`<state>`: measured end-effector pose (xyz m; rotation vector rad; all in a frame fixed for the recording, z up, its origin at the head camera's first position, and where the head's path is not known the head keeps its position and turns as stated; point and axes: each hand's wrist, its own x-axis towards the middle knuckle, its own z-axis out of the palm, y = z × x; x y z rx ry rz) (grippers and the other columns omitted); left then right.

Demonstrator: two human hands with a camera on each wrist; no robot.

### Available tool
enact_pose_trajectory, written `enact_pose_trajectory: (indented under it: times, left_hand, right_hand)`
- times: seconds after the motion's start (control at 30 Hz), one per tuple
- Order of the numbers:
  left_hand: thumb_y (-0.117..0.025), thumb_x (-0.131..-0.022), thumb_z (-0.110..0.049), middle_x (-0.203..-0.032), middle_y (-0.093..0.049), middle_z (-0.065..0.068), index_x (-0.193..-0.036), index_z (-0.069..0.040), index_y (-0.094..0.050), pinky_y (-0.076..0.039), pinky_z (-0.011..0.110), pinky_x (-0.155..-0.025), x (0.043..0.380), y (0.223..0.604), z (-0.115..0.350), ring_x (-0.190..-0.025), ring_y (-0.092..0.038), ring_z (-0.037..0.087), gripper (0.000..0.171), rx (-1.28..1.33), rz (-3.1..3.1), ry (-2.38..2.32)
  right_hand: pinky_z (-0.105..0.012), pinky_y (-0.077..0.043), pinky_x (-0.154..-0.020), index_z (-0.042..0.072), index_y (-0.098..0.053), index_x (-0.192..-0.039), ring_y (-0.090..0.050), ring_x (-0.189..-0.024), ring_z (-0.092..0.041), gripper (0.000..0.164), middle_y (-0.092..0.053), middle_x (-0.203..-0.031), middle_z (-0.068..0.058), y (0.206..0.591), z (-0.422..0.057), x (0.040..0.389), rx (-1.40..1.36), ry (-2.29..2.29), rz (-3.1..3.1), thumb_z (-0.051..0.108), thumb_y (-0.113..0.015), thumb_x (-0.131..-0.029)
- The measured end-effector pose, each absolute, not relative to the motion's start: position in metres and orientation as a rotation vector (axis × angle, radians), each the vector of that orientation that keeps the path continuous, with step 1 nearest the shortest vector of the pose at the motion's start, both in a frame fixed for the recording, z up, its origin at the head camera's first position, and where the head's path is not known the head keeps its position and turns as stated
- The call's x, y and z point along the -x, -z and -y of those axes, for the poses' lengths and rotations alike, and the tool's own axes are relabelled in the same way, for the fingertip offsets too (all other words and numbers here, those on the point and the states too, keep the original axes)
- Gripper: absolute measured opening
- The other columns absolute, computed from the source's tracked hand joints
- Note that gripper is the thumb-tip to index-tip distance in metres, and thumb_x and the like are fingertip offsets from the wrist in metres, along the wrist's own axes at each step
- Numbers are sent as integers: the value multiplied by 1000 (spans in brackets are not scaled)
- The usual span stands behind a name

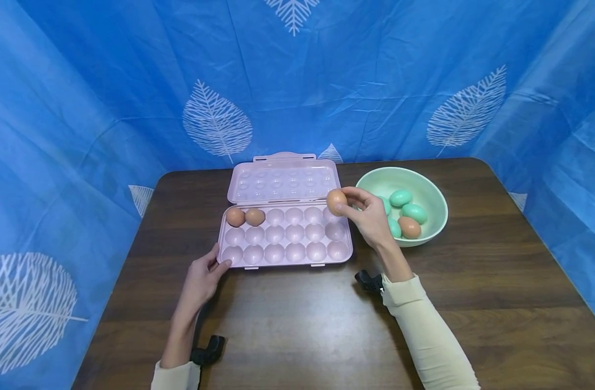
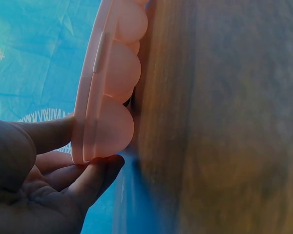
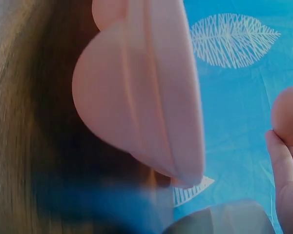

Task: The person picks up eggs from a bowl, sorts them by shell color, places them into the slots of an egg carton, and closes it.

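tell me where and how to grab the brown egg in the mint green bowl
Probably best pinched across its rounded middle, from above: the brown egg lies in the open-topped mint-green bowl, with green eggs close on its left and far side.

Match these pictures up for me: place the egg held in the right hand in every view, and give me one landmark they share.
Head: the held egg is in the right hand, slightly right of centre.
Left wrist: not in it.
Right wrist: at the right edge, mid-height, cut off by the frame.
Shared landmark: the pink egg tray, visible in all three.
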<state>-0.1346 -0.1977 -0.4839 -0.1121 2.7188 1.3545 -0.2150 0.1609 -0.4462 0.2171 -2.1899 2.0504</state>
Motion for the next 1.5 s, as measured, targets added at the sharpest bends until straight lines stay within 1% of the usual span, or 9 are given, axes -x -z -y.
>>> enact_pose_trajectory:
  times: [0.1,0.23,0.37,0.57,0.67,0.9,1.2,1.4,1.5]
  left_hand:
    - [-57,-92,-19,-141,-31,22,-138,5,-30,-37,39,-97,135,484,198,-127,-34,30,59,125,-2713,-1348]
    - [-57,-92,-19,-141,-30,23,-138,5,-29,-36,38,-98,135,485,198,-128,-33,30,59,120,-2704,-1362]
    - [-57,-92,-19,-141,-30,23,-138,5,-30,-36,39,-97,134,485,199,-127,-33,31,59,100,-2713,-1364]
    - [-57,-92,-20,-141,-30,21,-138,5,-30,-37,39,-97,135,484,197,-127,-33,30,59,99,-2716,-1360]
    - [-57,-92,-20,-141,-30,21,-138,4,-30,-36,38,-98,135,483,196,-128,-33,30,59,110,-2707,-1363]
    - [-56,-92,-21,-142,-29,21,-139,4,-29,-36,39,-98,134,483,198,-128,-32,30,59,128,-2698,-1362]
    - [-58,-91,-16,-141,-30,23,-137,7,-31,-37,37,-96,134,484,198,-127,-33,30,58,92,-2714,-1401]
    - [-58,-91,-16,-142,-29,22,-137,6,-30,-37,37,-96,134,485,197,-127,-33,30,58,98,-2703,-1402]
    - [-58,-91,-16,-142,-29,21,-138,5,-30,-37,36,-96,134,484,197,-128,-33,29,58,111,-2697,-1399]
  right_hand:
    - [-31,-46,-86,-1,-58,-115,-57,-101,-23,45,-60,-109,-13,448,-156,216,-226,-2062,2176,14,-76,-76]
    - [-36,-44,-91,-3,-58,-114,-56,-102,-24,43,-60,-110,-15,450,-147,219,-211,-2083,2134,10,-75,-76]
    - [-37,-42,-95,-4,-57,-115,-55,-105,-24,42,-59,-112,-15,447,-137,220,-171,-2119,2103,7,-73,-77]
    - [-41,-41,-95,-12,-55,-112,-54,-105,-31,41,-58,-110,-23,430,-125,212,-226,-2110,2091,0,-71,-76]
    - [-38,-43,-93,-12,-55,-111,-54,-105,-32,40,-58,-109,-24,427,-120,209,-242,-2109,2104,-2,-71,-76]
    - [-30,-47,-84,-9,-58,-110,-56,-102,-28,38,-60,-107,-19,426,-109,207,-285,-2079,2188,5,-71,-77]
    - [-31,-49,-84,-10,-59,-108,-56,-102,-30,37,-61,-106,-22,423,-93,211,-302,-2059,2157,4,-72,-76]
    - [-34,-47,-87,-8,-59,-107,-56,-102,-29,37,-61,-105,-19,424,-82,213,-252,-2070,2170,5,-73,-76]
    - [-31,-48,-86,-5,-61,-106,-57,-101,-24,37,-62,-103,-15,437,-77,220,-252,-2106,2140,7,-75,-75]
